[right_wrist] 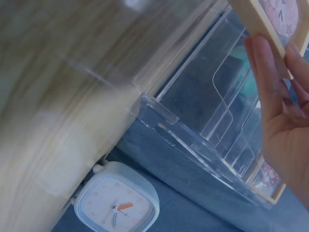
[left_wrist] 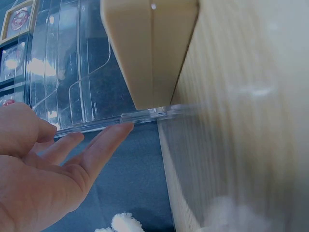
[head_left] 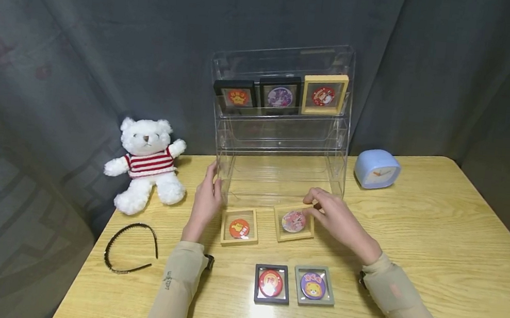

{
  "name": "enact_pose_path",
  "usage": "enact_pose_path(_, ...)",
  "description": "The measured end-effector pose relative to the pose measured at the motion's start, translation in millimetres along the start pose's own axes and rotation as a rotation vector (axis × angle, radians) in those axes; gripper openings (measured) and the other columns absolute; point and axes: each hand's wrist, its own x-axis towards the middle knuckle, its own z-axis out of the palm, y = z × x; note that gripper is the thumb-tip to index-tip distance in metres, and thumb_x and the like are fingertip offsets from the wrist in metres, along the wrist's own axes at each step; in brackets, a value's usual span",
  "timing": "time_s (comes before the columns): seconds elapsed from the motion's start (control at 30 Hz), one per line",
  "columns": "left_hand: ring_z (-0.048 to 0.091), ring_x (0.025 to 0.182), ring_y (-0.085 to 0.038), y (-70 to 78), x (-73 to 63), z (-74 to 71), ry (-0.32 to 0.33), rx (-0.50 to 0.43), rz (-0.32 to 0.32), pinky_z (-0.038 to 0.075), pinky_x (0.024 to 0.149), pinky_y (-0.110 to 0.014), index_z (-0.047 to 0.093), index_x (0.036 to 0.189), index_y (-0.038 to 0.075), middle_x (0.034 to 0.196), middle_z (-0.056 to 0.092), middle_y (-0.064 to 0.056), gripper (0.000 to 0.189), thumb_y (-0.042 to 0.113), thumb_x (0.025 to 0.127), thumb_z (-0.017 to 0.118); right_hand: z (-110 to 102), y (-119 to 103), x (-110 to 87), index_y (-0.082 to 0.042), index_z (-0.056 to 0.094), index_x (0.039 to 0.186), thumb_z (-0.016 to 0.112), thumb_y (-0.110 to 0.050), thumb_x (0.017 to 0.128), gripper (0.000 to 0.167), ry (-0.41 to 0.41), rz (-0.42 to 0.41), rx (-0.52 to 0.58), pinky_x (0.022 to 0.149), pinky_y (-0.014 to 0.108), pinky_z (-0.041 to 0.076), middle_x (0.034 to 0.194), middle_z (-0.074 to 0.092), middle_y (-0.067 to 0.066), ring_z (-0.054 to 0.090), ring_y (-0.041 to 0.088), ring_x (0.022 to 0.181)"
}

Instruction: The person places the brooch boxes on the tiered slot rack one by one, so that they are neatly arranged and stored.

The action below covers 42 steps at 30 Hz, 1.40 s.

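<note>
My right hand (head_left: 342, 221) pinches the edge of a light wood-coloured display frame (head_left: 279, 230) with a pink round badge. In the right wrist view this frame (right_wrist: 258, 21) sits between thumb and fingers, tilted. My left hand (head_left: 206, 200) touches the left side of a clear tiered display rack (head_left: 279, 152); its fingers (left_wrist: 104, 150) stretch along the rack's edge in the left wrist view. Between the hands, a second light wood-coloured frame (head_left: 225, 231) with an orange thumbs-up badge lies before the rack. The rack's top tier holds two black frames (head_left: 261, 95) and a light wood-coloured one (head_left: 308, 94).
Nearer the front lie a black frame (head_left: 257, 283) with a red badge and a grey-green frame (head_left: 331, 291) with a bear badge. A white teddy bear (head_left: 147, 160) and a black headband (head_left: 111, 242) are at left. A blue clock (head_left: 377, 169) stands right of the rack.
</note>
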Motion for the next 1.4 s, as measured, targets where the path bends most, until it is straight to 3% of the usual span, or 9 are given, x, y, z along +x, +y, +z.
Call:
enact_pose_path(0.23,0.067,0.113,-0.05,-0.1,0.1,-0.2,0.001,0.012,-0.008,0.054,0.086,-0.06,0.039,0.16,-0.002,0.155,0.051,-0.031,0.05,-0.003,0.11,0.048,-1.5,-0.4,1.1,-0.003,0.069,0.097,0.084,0.007,0.086,0.021,0.066,-0.016,-0.004,0.079,0.043,0.064,0.099,0.075,0.01,0.074,0.028,0.088)
enact_pose_path(0.47,0.067,0.095,-0.048,-0.8,0.0,0.0,0.001,0.016,-0.011,0.054,0.082,-0.06,0.039,0.16,-0.001,0.156,0.05,-0.03,0.05,-0.002,0.111,0.048,-4.8,-1.4,2.4,-0.003,0.072,0.099,0.082,0.006,0.088,0.017,0.104,0.008,0.001,0.08,0.047,0.064,0.102,0.075,0.011,0.074,0.03,0.092)
enact_pose_path(0.7,0.067,0.114,-0.051,-1.6,-0.4,-0.3,0.004,0.017,-0.007,0.053,0.09,-0.061,0.039,0.16,-0.003,0.155,0.051,-0.031,0.05,-0.003,0.11,0.049,-9.7,-3.6,4.6,-0.001,0.074,0.1,0.083,0.007,0.088,0.017,0.206,-0.001,-0.003,0.073,0.045,0.065,0.104,0.077,0.014,0.075,0.033,0.093)
enact_pose_path(1.1,0.064,0.08,-0.041,0.1,0.8,0.2,-0.003,0.021,-0.003,0.053,0.073,-0.055,0.04,0.16,-0.001,0.156,0.05,-0.031,0.05,-0.003,0.111,0.048,-18.3,-1.7,6.8,0.001,0.075,0.1,0.083,0.008,0.087,0.017,0.306,0.017,0.004,0.067,0.043,0.065,0.108,0.078,0.016,0.076,0.034,0.093)
enact_pose_path(1.23,0.065,0.083,-0.043,0.2,0.4,1.1,-0.003,0.018,-0.004,0.054,0.075,-0.057,0.039,0.16,0.0,0.156,0.051,-0.03,0.05,-0.001,0.111,0.047,-28.9,-3.1,10.1,0.001,0.075,0.098,0.083,0.009,0.086,0.017,0.34,-0.006,-0.007,0.066,0.028,0.063,0.106,0.078,0.016,0.076,0.035,0.092)
enact_pose_path(1.4,0.066,0.087,-0.046,-0.7,-0.1,1.4,-0.002,0.015,-0.003,0.054,0.08,-0.06,0.04,0.16,0.0,0.155,0.051,-0.03,0.049,-0.001,0.111,0.047,-49.3,-4.3,20.0,0.003,0.076,0.099,0.084,0.011,0.084,0.019,0.383,-0.059,-0.037,0.068,0.005,0.05,0.104,0.078,0.017,0.075,0.033,0.084)
